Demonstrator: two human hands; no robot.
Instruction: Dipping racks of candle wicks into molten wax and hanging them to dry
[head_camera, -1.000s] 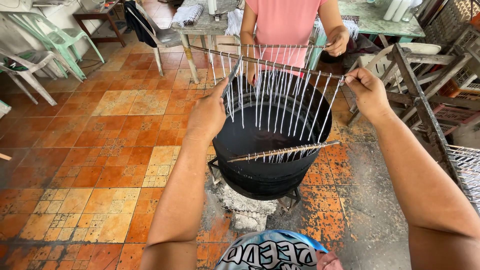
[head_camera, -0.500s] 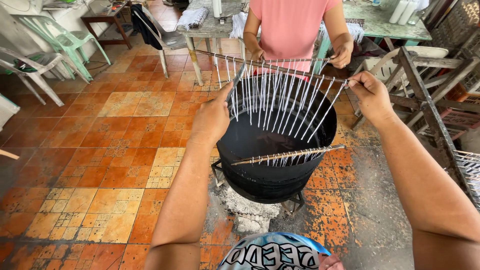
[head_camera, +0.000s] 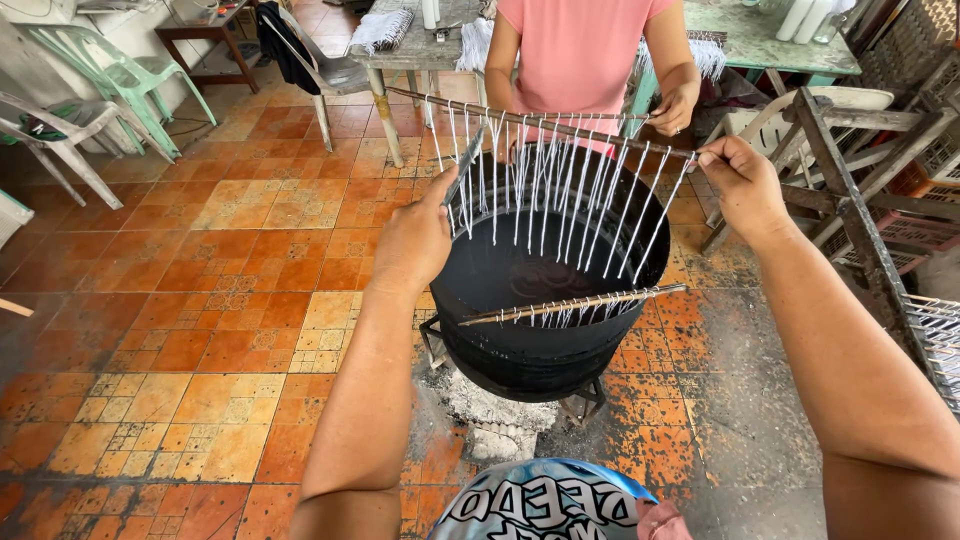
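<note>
I hold a long thin rod (head_camera: 560, 127) over a big black pot (head_camera: 540, 345). Many white wicks (head_camera: 560, 195) hang from it in a row, their ends above the dark liquid. My left hand (head_camera: 415, 240) grips a short stick at the rod's left side. My right hand (head_camera: 745, 185) pinches the rod's right end. A second rod (head_camera: 570, 303) with short wicks lies across the pot's near rim. A person in a pink shirt (head_camera: 580, 50) stands behind the pot holding another rod.
The pot sits on a metal stand (head_camera: 585, 405) over grey ash on an orange tiled floor. A wooden rack (head_camera: 860, 215) stands at the right. Tables (head_camera: 400, 50) and plastic chairs (head_camera: 70, 125) stand behind and to the left.
The rod with its wicks has dipped slightly lower toward the pot and the wicks swing. Both hands keep their grip. The person behind has shifted a little.
</note>
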